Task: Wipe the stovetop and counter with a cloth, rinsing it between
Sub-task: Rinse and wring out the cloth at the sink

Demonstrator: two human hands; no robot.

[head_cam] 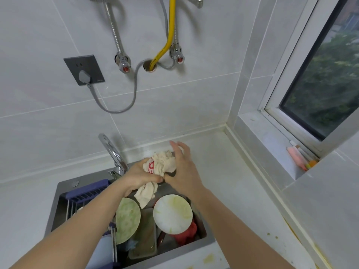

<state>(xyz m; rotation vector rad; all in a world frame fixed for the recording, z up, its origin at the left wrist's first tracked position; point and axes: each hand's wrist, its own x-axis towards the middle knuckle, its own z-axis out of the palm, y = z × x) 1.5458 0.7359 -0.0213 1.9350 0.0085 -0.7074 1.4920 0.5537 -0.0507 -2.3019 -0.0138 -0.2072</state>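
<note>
A crumpled beige cloth point(162, 164) with a red print is held over the far side of the sink point(60, 193), just right of the chrome faucet point(114, 154). My left hand point(139, 176) grips the cloth's lower part, and a loose end hangs down toward the dishes. My right hand point(183, 166) holds the cloth's right side, its fingers partly straight and raised above the bundle. No water stream is visible. The pale counter point(233, 183) stretches to the right of the sink. The stovetop is out of view.
The sink holds a green-stained plate point(127, 218), a white plate point(172, 213), a red item point(186, 235) and a tray. A blue-and-wire drain rack point(85, 193) sits at its left. Brushes point(299, 156) lie on the window ledge. Yellow stains mark the counter's near right.
</note>
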